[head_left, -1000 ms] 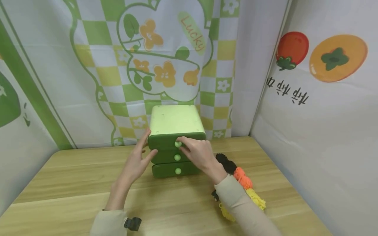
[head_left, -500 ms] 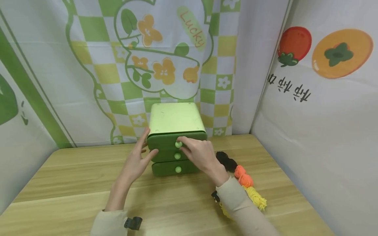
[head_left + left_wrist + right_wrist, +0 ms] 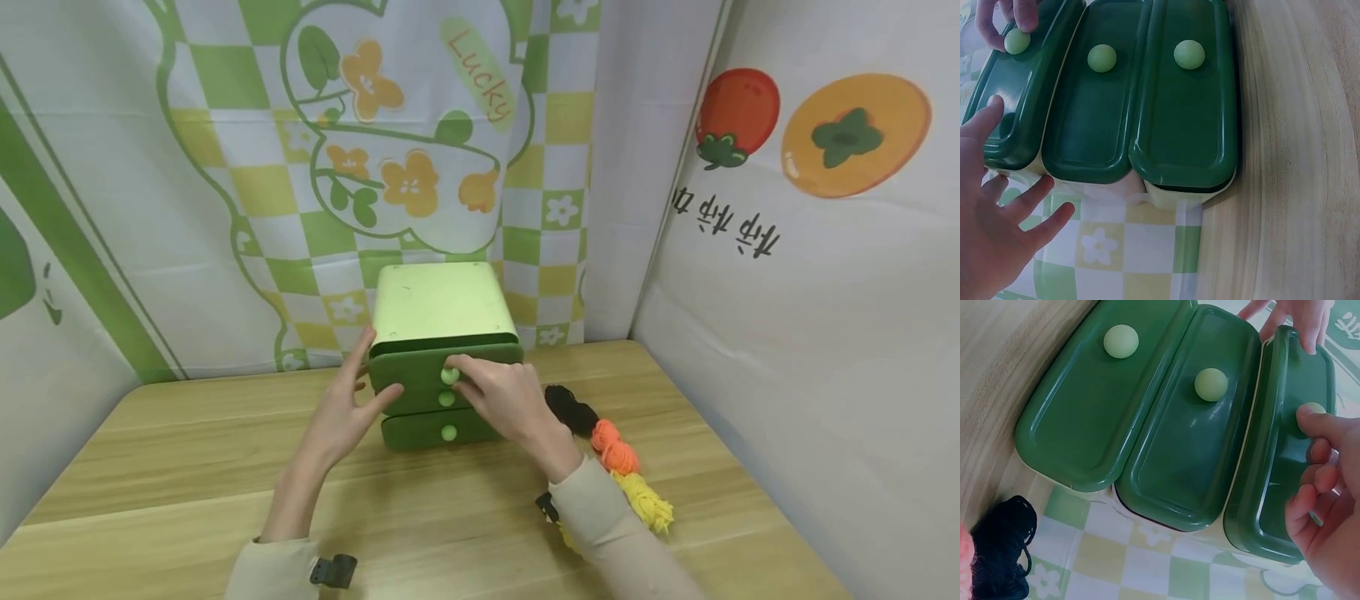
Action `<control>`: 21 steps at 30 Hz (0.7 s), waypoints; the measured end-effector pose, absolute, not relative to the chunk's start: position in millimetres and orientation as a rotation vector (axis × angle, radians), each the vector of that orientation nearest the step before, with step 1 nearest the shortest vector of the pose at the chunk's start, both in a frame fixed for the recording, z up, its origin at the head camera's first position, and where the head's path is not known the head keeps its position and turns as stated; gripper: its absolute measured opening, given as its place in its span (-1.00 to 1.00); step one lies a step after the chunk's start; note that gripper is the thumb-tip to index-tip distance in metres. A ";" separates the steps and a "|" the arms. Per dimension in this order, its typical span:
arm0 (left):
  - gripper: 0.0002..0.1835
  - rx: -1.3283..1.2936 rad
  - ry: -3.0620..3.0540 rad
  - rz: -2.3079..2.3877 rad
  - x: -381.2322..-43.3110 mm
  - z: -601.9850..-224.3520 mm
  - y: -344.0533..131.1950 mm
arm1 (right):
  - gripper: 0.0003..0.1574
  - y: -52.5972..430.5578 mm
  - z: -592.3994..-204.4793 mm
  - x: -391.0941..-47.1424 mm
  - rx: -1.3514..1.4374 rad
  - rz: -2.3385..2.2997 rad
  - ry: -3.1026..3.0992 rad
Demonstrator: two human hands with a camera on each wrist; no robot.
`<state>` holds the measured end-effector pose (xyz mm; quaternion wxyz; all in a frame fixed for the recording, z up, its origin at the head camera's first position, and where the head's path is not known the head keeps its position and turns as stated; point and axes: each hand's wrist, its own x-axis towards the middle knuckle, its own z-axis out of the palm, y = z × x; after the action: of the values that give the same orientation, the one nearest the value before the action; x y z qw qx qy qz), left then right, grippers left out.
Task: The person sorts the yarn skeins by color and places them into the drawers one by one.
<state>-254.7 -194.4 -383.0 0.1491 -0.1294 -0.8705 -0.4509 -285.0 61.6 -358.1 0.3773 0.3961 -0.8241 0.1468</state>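
A small drawer cabinet (image 3: 442,300) with a pale green body stands against the back wall, holding 3 dark green drawers with round light green knobs. My right hand (image 3: 513,400) pinches the knob (image 3: 450,376) of the top drawer (image 3: 405,379), thumb and fingertips on it. That drawer juts forward, and a dark gap shows above its front. At the cabinet's left side is my left hand (image 3: 337,412), fingers extended along the side and thumb at the drawer front. In the left wrist view, the middle drawer (image 3: 1088,112) and bottom drawer (image 3: 1185,119) sit further back.
To the right of the cabinet on the wooden table (image 3: 225,500) lie black yarn (image 3: 572,410), orange yarn (image 3: 617,450) and yellow yarn (image 3: 643,502), partly behind the right sleeve. A patterned cloth (image 3: 262,192) hangs right behind the cabinet.
The top drawer has slid out toward me with my right hand on its knob, and a gap has opened above its front. My left hand stays at the cabinet's side.
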 end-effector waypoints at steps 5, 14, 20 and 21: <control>-0.02 -0.377 -2.509 -1.294 -254.0 -382.2 -194.6 | -0.71 63.2 -357.8 -279.0 1.010 0.357 -2.109; 0.08 -0.381 -2.536 -1.276 -252.1 -382.1 -197.1 | -0.71 64.6 -355.8 -267.5 1.026 0.347 -2.119; 0.11 -0.412 -2.544 -1.273 -252.0 -380.5 -197.0 | -0.69 67.5 -356.8 -263.0 1.033 0.339 -2.119; 0.11 -0.417 -2.545 -1.273 -252.0 -380.4 -196.9 | -0.68 68.0 -356.9 -262.3 1.035 0.338 -2.117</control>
<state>-252.0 -196.9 -380.4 0.1324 -0.1437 -0.8771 -0.4387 -262.3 68.0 -356.9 0.3712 0.4037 -0.8257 0.1318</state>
